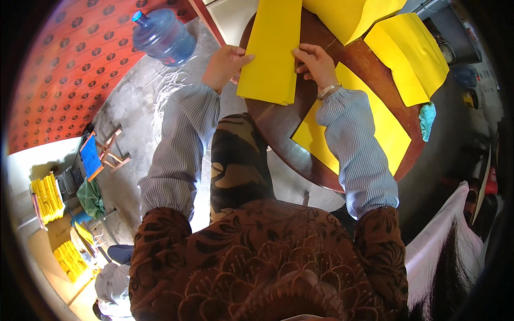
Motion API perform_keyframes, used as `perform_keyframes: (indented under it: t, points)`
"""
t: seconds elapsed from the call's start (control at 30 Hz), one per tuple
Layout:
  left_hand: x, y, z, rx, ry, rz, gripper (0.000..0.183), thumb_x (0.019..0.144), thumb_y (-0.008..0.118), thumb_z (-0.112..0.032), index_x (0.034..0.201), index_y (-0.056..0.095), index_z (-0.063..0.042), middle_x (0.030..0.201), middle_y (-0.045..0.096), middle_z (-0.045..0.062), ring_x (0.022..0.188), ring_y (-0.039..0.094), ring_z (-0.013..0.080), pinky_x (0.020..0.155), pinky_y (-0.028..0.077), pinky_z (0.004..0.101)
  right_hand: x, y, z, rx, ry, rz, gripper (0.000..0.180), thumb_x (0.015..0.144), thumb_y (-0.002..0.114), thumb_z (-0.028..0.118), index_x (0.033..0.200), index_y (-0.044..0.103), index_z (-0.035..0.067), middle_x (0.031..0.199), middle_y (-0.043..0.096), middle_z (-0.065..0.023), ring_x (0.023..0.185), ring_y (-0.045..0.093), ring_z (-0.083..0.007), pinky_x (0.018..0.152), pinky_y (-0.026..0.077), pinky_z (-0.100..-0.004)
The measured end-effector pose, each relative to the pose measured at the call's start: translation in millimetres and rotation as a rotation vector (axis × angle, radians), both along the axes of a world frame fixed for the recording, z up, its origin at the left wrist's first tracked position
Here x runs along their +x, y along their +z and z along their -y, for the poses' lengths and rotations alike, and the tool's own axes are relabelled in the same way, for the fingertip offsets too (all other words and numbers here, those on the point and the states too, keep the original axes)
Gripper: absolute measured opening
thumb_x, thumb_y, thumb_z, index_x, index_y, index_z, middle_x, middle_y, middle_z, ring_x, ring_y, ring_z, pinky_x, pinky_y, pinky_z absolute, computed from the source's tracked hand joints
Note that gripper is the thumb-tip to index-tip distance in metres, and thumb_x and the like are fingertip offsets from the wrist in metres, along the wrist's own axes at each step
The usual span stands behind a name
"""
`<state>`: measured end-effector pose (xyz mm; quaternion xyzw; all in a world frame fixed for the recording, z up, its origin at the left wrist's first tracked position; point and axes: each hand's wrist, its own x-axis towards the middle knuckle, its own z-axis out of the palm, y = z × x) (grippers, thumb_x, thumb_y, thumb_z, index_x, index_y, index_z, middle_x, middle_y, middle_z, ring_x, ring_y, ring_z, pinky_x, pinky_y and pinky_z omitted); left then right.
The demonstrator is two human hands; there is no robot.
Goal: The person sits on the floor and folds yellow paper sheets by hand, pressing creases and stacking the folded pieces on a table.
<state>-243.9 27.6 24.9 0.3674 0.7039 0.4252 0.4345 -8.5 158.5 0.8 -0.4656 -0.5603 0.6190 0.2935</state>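
A long folded strip of yellow paper point(273, 56) runs from the top of the view down past the near edge of a round dark wooden table point(277, 124). My left hand point(225, 66) pinches its left edge between thumb and fingers. On the opposite edge, my right hand point(315, 64) grips the strip with thumb and bent fingers. Several layers show at the strip's lower end. Under my right forearm lies a flat yellow sheet point(381, 124). Another creased yellow sheet point(409, 56) rests at the table's right side, and one more yellow sheet point(353, 16) lies at the top.
A turquoise cloth point(427, 120) hangs at the table's right rim. On the floor stand a large blue water bottle point(164, 36) and a folding stool point(100, 152). Yellow bundles point(70, 259) sit at lower left near another person point(114, 281). White strings point(168, 88) litter the floor.
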Motion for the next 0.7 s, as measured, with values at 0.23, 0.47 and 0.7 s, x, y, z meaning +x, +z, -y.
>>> perform_keyframes:
  t: [0.23,0.47,0.7]
  points:
    - [22,-14,34,0.037,0.175,0.036,0.042,0.092,0.079,-0.029,0.121,0.064,-0.004,0.094,0.072,0.002,0.077,0.064,0.0095,0.066,0.046,0.0244,-1,-14,-2,-0.028,0.067,-0.148,0.056,0.082,0.087,0.019,0.129,0.062,0.001,0.083,0.073,-0.005,0.067,0.067,-0.0125,0.055,0.048,-0.0238]
    - [43,-27,31,0.058,0.394,0.097,0.036,0.093,0.077,-0.026,0.118,0.067,-0.002,0.102,0.072,0.005,0.088,0.064,0.0119,0.076,0.047,0.0258,-2,-16,0,-0.118,0.015,-0.35,0.047,0.085,0.084,0.01,0.125,0.061,0.001,0.083,0.073,-0.0073,0.065,0.065,-0.0124,0.056,0.05,-0.0242]
    - [69,-47,37,0.313,0.654,0.144,0.029,0.091,0.079,-0.017,0.112,0.071,0.001,0.103,0.075,0.008,0.095,0.069,0.0142,0.091,0.052,0.0269,-4,-25,3,-0.061,0.07,-0.429,0.049,0.085,0.083,0.009,0.127,0.058,0.001,0.083,0.073,-0.0077,0.065,0.066,-0.0133,0.055,0.053,-0.0262]
